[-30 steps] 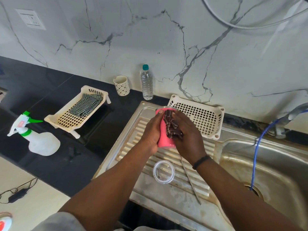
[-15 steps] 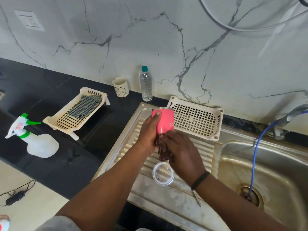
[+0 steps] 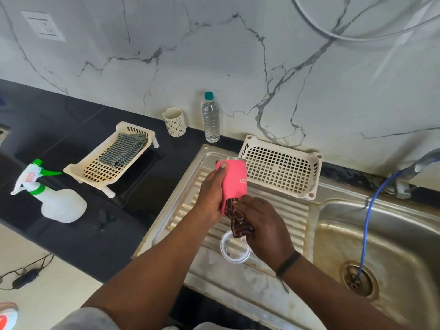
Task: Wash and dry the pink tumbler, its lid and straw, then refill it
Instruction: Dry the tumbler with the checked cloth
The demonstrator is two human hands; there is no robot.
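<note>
Both hands working mid-frame: left hand (image 3: 212,196) gripping pink tumbler (image 3: 234,181), right hand (image 3: 262,225) pinching dark cloth (image 3: 238,220) at its base. Tumbler probably light, rigid, slick when wet; holding mid-body is looking safest.

Both forearms are bare from the elbow down, with no sleeves reaching the wrists. The right wrist carries a thin black band (image 3: 288,260), snug and plain, with no visible dial or marking. At the bottom edge of the view, pale grey fabric (image 3: 83,320) shows near the left upper arm, loosely folded; its cut cannot be told.
</note>
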